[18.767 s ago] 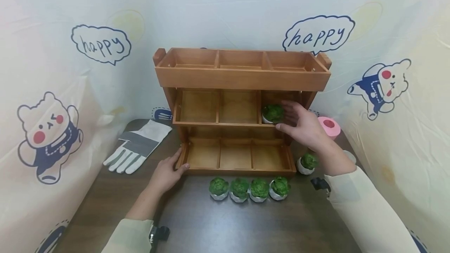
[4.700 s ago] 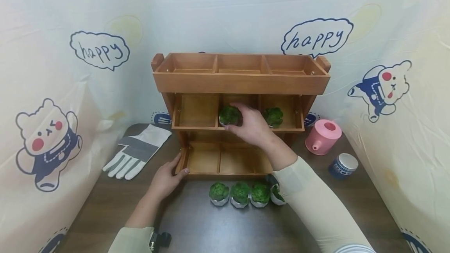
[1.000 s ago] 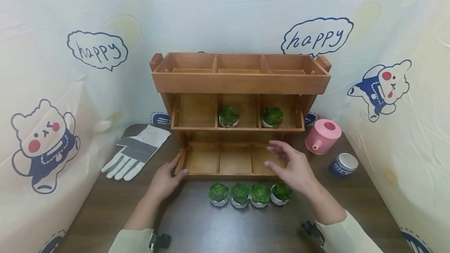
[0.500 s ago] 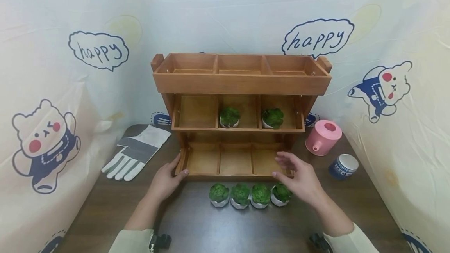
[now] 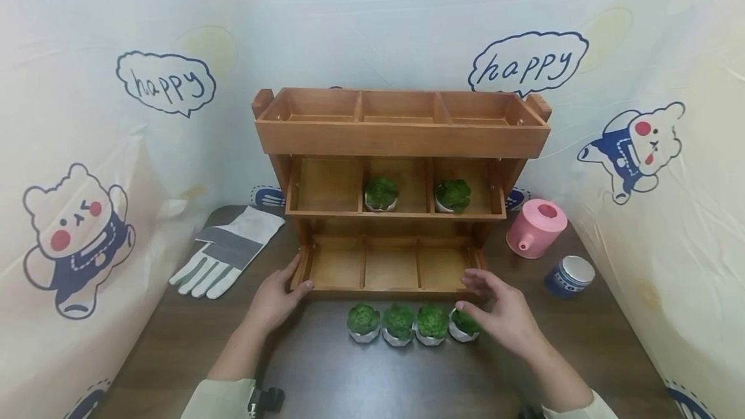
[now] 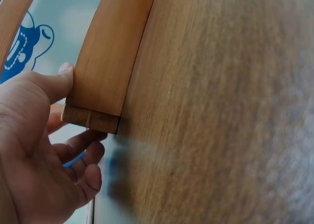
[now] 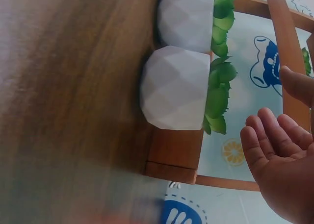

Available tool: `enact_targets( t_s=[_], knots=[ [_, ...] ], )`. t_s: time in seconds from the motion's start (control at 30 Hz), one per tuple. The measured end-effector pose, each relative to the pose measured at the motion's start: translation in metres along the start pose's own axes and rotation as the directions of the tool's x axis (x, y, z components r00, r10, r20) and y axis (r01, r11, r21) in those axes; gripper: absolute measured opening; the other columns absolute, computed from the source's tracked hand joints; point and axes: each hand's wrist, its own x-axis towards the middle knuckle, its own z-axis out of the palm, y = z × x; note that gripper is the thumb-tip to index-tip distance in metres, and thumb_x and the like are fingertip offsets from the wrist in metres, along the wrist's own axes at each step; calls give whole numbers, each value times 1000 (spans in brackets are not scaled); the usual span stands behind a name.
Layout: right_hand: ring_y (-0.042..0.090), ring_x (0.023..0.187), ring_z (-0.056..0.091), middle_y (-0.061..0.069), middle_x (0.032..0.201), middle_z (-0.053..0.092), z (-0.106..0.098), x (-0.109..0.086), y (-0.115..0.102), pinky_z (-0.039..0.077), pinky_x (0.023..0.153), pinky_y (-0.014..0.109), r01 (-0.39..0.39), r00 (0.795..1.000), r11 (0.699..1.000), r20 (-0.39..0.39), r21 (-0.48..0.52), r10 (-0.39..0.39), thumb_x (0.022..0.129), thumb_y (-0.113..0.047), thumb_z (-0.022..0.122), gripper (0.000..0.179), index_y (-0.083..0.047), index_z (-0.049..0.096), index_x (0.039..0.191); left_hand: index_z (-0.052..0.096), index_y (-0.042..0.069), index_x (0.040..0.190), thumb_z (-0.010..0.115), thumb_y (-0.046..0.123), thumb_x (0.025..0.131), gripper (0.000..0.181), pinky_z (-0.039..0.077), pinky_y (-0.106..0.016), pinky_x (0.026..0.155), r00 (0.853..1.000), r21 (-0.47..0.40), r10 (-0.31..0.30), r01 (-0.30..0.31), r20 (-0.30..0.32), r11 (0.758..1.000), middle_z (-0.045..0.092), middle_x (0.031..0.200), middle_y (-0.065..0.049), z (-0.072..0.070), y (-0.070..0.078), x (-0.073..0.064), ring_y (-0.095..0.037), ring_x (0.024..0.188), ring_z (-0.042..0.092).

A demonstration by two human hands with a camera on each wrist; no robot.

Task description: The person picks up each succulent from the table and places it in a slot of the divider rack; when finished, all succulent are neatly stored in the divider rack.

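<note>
My left hand holds the left end of the bottom tray of the wooden shelf. My thumb presses on the front board and my pointing finger goes round behind its end, so I am pinching it. My other fingers bend beside that end.

My right hand is up in the air, near the right end of the same tray. Its fingers are softly bent and lie side by side, with the thumb spread away from them. It is just beside the end plant and does not touch it.

That plant is the last one on the right in a line of four. The other three are the first plant, the second plant and the third plant. All four stand upright in white pots on the brown table, close in front of the shelf. Two more plants sit in the middle tray, one in the middle box and one in the right box.

A gray and white glove lies near the table's far left corner. A pink watering can stands near the far right corner, and a blue jar is by the right edge.
</note>
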Motion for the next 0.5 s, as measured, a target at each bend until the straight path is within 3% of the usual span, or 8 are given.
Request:
enact_targets(
  t_s=[0.13,0.5],
  knots=[
    [20,106,72,3,121,75,0,-6,4,59,91,40,-8,1000,1000,11,-7,8,81,-17,91,57,-12,65,132,31,17,165,67,48,99,81,31,-71,113,1000,-3,0,0,-1,1000,40,158,-31,0,1,0,-54,145,36],
    [26,115,70,2,125,73,2,-24,13,55,99,51,-119,989,993,92,-14,120,80,-31,92,65,-13,64,136,30,19,165,66,50,99,81,31,-71,113,1000,-6,-23,23,11,1000,38,159,-30,-1,1,-1,-54,145,35]
  ],
)
